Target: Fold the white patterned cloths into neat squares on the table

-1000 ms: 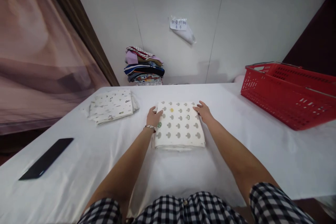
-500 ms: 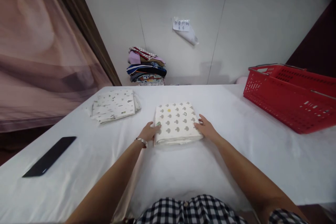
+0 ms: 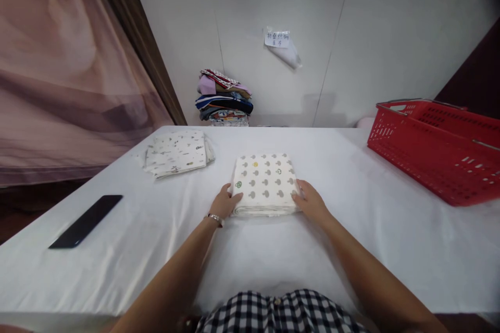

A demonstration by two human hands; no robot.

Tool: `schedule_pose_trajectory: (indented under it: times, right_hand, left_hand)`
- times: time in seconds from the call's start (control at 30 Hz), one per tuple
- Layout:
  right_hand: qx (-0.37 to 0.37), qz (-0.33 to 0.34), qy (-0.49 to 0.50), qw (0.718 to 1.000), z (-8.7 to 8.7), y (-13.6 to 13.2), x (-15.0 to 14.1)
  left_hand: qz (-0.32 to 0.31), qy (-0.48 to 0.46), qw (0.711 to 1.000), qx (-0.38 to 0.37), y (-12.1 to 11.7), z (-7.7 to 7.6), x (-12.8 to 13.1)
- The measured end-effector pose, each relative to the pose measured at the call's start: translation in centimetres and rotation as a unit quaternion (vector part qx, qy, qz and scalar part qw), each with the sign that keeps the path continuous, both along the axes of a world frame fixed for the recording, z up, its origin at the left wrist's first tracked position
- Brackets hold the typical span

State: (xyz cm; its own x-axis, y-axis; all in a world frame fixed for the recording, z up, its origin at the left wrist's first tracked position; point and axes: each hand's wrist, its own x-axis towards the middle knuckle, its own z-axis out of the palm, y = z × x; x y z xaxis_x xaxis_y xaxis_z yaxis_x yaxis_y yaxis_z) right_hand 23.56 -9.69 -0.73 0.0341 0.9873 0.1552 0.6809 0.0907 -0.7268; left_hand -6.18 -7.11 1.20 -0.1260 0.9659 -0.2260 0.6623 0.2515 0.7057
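A folded white cloth (image 3: pixel 265 182) printed with grey tree shapes lies flat on the table in front of me, its layered edge facing me. My left hand (image 3: pixel 225 203), with a bracelet at the wrist, grips its left side near the front corner, thumb on top. At the right front corner my right hand (image 3: pixel 310 200) holds the other side, also with the thumb on top. The fingers beneath the cloth's edges are partly hidden. Farther left rests another loosely folded white cloth (image 3: pixel 177 152) with small dark prints, touched by neither hand.
A red plastic basket (image 3: pixel 425 151) with metal handles stands at the right of the white-covered table (image 3: pixel 344 250). On the left lies a black flat slab (image 3: pixel 86 221). Behind the far edge rises a pile of folded fabrics (image 3: pixel 224 99) against the wall, below a taped paper sign (image 3: pixel 277 39).
Both hands have closed in on the cloth's sides, the right thumb now lying on its front corner. The cloth stays nearly in place; the whole view has shifted slightly.
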Motion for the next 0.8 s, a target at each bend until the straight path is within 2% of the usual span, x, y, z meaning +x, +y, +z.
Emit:
schedule_pose_trajectory:
  times: [0.07,0.13,0.23,0.3,0.4,0.53,0.6,0.67,0.73,0.8]
  right_hand:
    - [0.08,0.031,-0.075,0.993,0.6,-0.5,-0.7]
    - [0.122,0.084,-0.137,0.979,1.1,-0.8,-1.6]
    - [0.076,0.15,-0.218,0.961,1.1,-1.1,-2.7]
    - [0.028,0.166,-0.254,0.952,0.9,-1.1,-3.1]
    - [0.004,0.169,-0.271,0.948,0.5,-1.2,-3.1]
    - [-0.017,0.178,-0.276,0.945,1.2,-1.5,-3.0]
    - [-0.022,0.184,-0.277,0.943,2.2,-1.2,-3.0]
    - [-0.004,0.18,-0.279,0.943,3.4,-0.3,-3.3]
    - [0.031,0.163,-0.283,0.945,4.5,1.3,-3.8]
    - [0.062,0.143,-0.289,0.945,5.0,3.5,-4.4]
  left_hand:
    - [-0.006,0.04,0.999,0.021,-0.2,0.2,0.2]
    - [-0.017,0.11,0.989,0.096,-0.4,0.5,0.6]
    - [-0.08,0.197,0.946,0.246,-0.6,0.4,1.4]
    - [-0.143,0.218,0.925,0.277,-0.7,-0.1,1.9]
    - [-0.188,0.221,0.927,0.239,-1.0,-1.5,2.1]
    - [-0.183,0.21,0.937,0.21,-1.2,-2.6,1.8]
    - [-0.184,0.207,0.942,0.19,-1.3,-2.2,1.7]
    - [-0.189,0.209,0.947,0.155,-1.2,-1.1,2.0]
    - [-0.188,0.22,0.949,0.127,-0.7,0.3,2.6]
    - [-0.184,0.239,0.944,0.135,0.1,1.4,3.5]
